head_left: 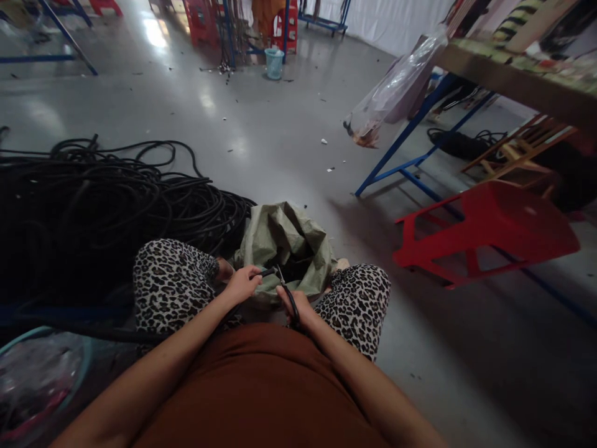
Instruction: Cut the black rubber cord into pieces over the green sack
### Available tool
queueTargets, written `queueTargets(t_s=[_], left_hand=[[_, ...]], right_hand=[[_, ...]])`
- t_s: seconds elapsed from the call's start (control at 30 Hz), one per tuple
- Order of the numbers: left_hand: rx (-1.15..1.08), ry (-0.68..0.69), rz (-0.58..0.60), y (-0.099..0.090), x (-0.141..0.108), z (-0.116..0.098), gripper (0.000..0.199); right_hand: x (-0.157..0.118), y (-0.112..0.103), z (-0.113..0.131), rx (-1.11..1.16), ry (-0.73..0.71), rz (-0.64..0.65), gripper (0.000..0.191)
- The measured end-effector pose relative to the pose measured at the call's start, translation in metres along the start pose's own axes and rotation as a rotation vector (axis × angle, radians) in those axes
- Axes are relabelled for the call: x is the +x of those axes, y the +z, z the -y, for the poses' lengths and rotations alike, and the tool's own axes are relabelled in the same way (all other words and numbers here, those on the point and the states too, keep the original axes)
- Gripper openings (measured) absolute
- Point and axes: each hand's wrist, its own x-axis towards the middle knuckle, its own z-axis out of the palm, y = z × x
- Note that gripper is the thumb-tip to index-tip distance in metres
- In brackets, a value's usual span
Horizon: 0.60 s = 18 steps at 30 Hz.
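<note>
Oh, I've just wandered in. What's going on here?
A seated person holds the end of a black cord in the left hand and black-handled scissors in the right hand. The blades are close to the cord's end; whether they touch is hard to tell. Both hands are over an open greenish sack. A heap of black cord lies to the left.

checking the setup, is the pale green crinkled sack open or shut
Open: the pale green crinkled sack gapes wide at the top, its dark inside showing.
</note>
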Motion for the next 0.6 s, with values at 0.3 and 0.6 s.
queueTargets(t_s=[0.3, 0.6], left_hand=[[-0.03, 0.033, -0.002, -0.0019, -0.0009, 0.0001, 0.023], [-0.015, 0.032, 0.023, -0.0013, -0.0054, -0.0081, 0.019]], right_hand=[[0.0063, 0.0046, -0.0017, 0.081, -0.074, 0.133, 0.047], [0.0024, 0.002, -0.0016, 0.026, -0.204, 0.229, 0.056]])
